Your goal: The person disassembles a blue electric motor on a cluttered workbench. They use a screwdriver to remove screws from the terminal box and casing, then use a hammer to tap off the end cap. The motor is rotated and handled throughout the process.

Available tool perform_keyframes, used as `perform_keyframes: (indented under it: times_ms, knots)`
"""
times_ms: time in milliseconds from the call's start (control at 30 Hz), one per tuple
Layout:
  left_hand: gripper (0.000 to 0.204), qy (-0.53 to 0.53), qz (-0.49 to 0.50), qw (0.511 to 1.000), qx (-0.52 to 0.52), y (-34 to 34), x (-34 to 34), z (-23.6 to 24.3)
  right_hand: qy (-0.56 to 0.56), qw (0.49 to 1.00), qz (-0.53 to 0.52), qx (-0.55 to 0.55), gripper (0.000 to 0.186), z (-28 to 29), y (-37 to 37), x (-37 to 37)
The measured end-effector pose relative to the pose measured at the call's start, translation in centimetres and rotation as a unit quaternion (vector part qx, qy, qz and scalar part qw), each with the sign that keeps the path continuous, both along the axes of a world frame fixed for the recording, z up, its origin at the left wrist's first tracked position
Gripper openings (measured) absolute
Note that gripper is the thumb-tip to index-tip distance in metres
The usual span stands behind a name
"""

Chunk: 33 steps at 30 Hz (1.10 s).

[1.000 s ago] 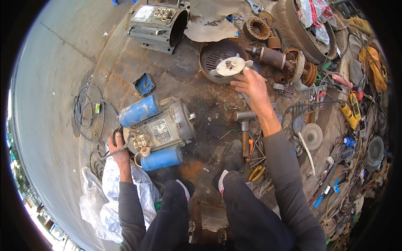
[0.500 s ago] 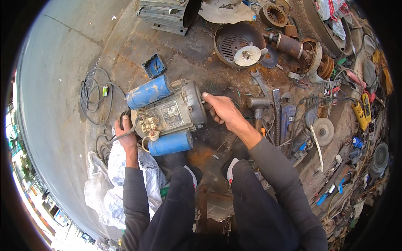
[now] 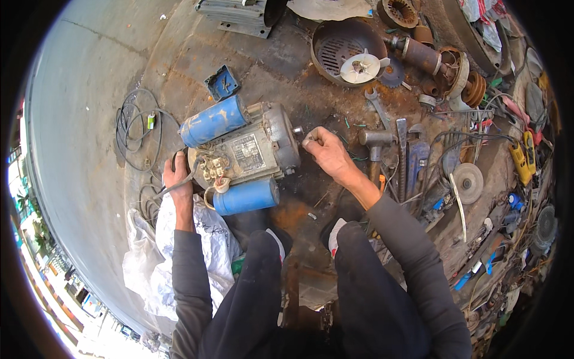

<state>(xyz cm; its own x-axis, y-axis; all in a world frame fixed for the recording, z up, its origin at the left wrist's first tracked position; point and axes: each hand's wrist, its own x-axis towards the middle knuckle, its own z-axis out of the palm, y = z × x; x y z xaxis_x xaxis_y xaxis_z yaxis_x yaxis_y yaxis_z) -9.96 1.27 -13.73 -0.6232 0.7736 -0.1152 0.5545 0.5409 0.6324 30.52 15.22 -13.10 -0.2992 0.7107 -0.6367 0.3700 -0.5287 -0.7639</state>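
An electric motor (image 3: 269, 143) lies on the ground before me, its metal body grimy. One blue cylinder (image 3: 214, 121) runs along its far side and another (image 3: 246, 197) along its near side. Exposed terminals (image 3: 214, 167) and wires show at its left part. My left hand (image 3: 177, 178) grips the dark rim at the motor's left end, thumb on top. Just off the short shaft (image 3: 298, 130) at the right end is my right hand (image 3: 330, 155), its fingers curled and pinched together. Whatever they may hold is too small to make out.
A blue box cover (image 3: 222, 82) and coiled cable (image 3: 133, 128) lie beyond and left. Rightward are a wrench (image 3: 378, 109), a hammer (image 3: 376, 140) and a grinding disc (image 3: 466, 183). A round slotted housing (image 3: 335, 51) lies farther off. White sacks (image 3: 194, 245) are beside my left forearm.
My right hand has drawn away from the motor's shaft end, leaving the shaft exposed, and its fingers have curled in. My left hand stays on the motor's left end. The view has shifted slightly.
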Motion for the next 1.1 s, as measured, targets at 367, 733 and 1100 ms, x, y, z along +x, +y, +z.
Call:
perform_keyframes:
  times_ms: [367,733,1100]
  knots:
    - [0.049,-0.217,0.070,0.964,-0.138,5.2,-3.9,-0.3,-0.270,0.909,0.053,0.312,0.033,2.4,3.3,3.9]
    - [0.064,-0.392,0.090,0.909,0.108,0.2,1.6,2.7,0.015,0.998,0.020,0.059,0.031,0.3,1.1,-1.0]
    - [0.042,-0.368,0.133,0.919,-0.051,3.6,-2.5,1.2,0.221,0.958,-0.119,-0.136,0.032,1.1,0.9,0.0]
